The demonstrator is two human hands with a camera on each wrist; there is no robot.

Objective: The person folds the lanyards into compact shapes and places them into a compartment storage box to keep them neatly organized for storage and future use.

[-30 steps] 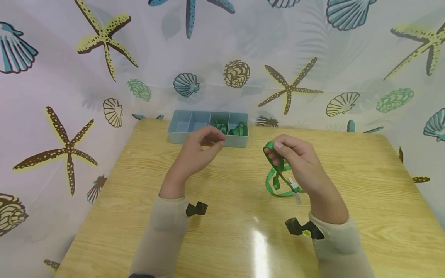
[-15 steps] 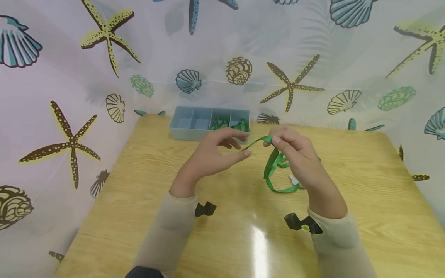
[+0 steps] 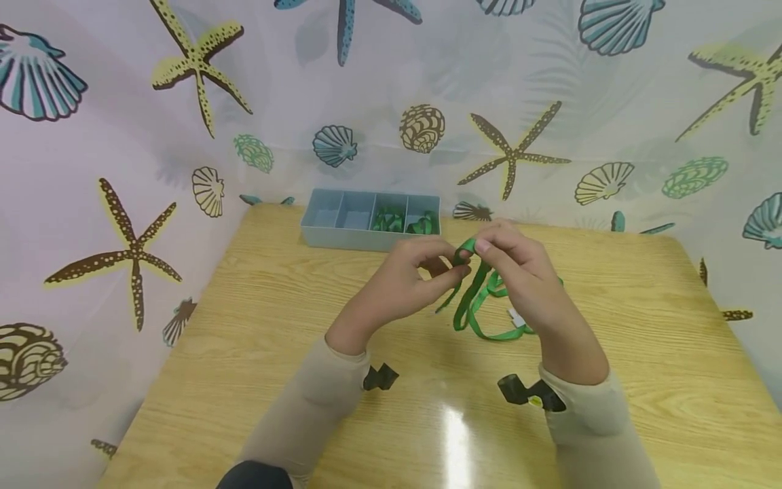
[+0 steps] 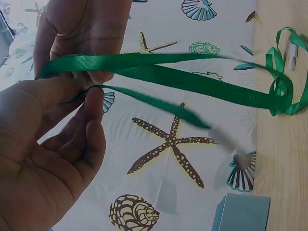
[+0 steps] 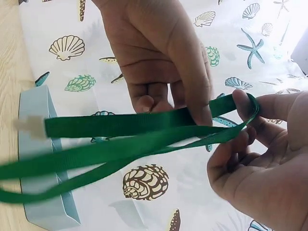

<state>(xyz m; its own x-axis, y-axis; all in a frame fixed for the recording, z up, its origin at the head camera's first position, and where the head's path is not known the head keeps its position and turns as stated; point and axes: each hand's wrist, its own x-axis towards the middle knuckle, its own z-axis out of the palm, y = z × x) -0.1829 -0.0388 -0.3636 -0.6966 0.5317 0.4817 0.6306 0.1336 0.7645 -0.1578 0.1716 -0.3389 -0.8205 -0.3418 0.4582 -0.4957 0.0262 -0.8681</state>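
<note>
A green ribbon is held up over the table between both hands. My right hand pinches its folded top between thumb and fingers. From the left, my left hand has come up to it and pinches the strand hanging beside the fold. In the right wrist view the left thumb lies over this strand. A blurred whitish end piece shows at the strand's tip. The rest of the ribbon drops in a loop to the tabletop under the right hand, where a small white piece is attached.
A blue-grey box with several compartments stands at the table's back edge, left of the hands. Coiled green ribbons lie in its two right compartments. A curtain printed with shells and starfish surrounds the wooden table.
My left hand has moved right, from in front of the box to the ribbon, and now pinches its loose strand. The right hand keeps its pinch and stays nearly in place.
</note>
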